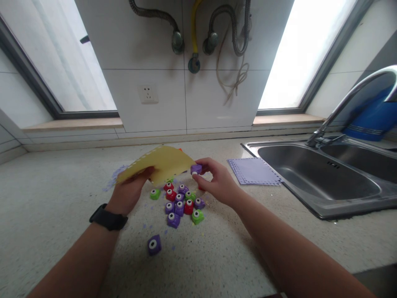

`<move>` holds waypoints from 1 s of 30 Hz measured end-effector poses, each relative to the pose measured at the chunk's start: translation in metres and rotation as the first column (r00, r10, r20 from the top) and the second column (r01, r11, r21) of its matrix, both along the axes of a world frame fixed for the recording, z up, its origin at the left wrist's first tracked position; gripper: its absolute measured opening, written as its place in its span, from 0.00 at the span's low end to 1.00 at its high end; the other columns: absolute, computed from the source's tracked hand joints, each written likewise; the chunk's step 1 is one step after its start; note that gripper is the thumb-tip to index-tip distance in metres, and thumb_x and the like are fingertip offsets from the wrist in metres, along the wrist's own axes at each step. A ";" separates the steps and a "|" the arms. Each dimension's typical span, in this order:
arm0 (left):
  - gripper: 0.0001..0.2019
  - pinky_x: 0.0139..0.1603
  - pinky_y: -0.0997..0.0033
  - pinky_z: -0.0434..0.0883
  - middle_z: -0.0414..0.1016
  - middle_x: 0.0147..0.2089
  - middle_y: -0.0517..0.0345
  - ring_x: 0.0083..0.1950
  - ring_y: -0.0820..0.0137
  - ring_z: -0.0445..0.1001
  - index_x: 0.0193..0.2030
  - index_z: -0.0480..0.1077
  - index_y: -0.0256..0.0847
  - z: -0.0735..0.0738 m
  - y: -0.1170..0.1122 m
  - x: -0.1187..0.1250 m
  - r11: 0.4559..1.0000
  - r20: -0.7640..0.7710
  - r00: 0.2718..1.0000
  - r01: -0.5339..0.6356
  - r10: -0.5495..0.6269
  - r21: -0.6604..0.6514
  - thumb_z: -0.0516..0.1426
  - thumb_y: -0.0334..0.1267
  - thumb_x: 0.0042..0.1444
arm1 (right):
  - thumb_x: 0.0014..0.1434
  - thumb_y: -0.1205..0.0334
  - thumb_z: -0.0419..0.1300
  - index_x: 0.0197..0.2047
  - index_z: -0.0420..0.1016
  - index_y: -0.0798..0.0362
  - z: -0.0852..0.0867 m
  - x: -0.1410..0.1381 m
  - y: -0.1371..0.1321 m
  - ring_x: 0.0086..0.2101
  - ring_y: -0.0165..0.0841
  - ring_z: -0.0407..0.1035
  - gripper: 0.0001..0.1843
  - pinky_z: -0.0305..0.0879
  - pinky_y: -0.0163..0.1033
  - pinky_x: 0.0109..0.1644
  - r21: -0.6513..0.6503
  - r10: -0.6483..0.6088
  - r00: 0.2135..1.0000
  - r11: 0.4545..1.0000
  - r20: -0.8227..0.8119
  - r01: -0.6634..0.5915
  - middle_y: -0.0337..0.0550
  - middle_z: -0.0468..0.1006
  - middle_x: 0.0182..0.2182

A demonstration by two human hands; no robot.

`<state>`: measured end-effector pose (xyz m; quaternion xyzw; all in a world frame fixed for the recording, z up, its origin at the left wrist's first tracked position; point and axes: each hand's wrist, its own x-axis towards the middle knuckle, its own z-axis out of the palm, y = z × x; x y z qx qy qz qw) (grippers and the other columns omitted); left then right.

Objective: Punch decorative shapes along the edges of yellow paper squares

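My left hand (133,188) grips a yellow sheet of paper (161,163) by its left side, and the sheet bends above the counter. Small holes run along the paper's left edge. Between the thumb and fingers of my right hand (217,180) is a purple craft punch (196,169), at the paper's right edge. Below the sheet lies a cluster of small punches: purple (173,220), red (188,207) and green (197,216) ones, each with a white round button. One purple punch (154,244) sits apart, nearer to me. The fingertips of my left hand are partly hidden by the paper.
Purple sheets with punched edges (254,171) lie to the right, touching the rim of a steel sink (322,213) with a tap (350,93). Purple paper bits (115,177) are scattered on the counter at left. Behind stands a tiled wall with hoses and a socket (148,94).
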<state>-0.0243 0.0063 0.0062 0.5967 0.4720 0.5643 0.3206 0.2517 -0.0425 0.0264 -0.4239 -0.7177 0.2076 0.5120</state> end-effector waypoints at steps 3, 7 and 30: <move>0.17 0.58 0.59 0.76 0.84 0.50 0.56 0.53 0.56 0.80 0.47 0.81 0.44 -0.001 -0.001 0.002 1.000 0.021 1.000 -0.007 0.008 -0.024 0.67 0.50 0.53 | 0.58 0.58 0.68 0.49 0.74 0.50 -0.006 -0.005 0.004 0.39 0.35 0.75 0.16 0.73 0.48 0.50 -0.140 0.070 0.976 0.985 -0.207 -0.101 0.44 0.81 0.41; 0.19 0.60 0.56 0.75 0.84 0.52 0.54 0.54 0.55 0.80 0.49 0.81 0.42 0.002 -0.005 0.007 0.999 0.030 0.999 0.036 -0.035 -0.033 0.67 0.49 0.53 | 0.55 0.54 0.71 0.47 0.76 0.50 -0.008 -0.009 0.006 0.39 0.35 0.76 0.18 0.75 0.48 0.49 -0.255 0.069 0.914 0.950 -0.400 -0.183 0.43 0.81 0.40; 0.15 0.62 0.56 0.74 0.83 0.53 0.55 0.58 0.54 0.78 0.47 0.81 0.44 0.009 -0.011 0.010 0.993 -0.001 0.993 0.116 -0.116 0.021 0.67 0.47 0.55 | 0.55 0.51 0.72 0.45 0.77 0.51 -0.003 -0.009 0.004 0.39 0.34 0.79 0.19 0.75 0.48 0.52 -0.273 0.092 0.790 0.909 -0.606 -0.315 0.44 0.84 0.40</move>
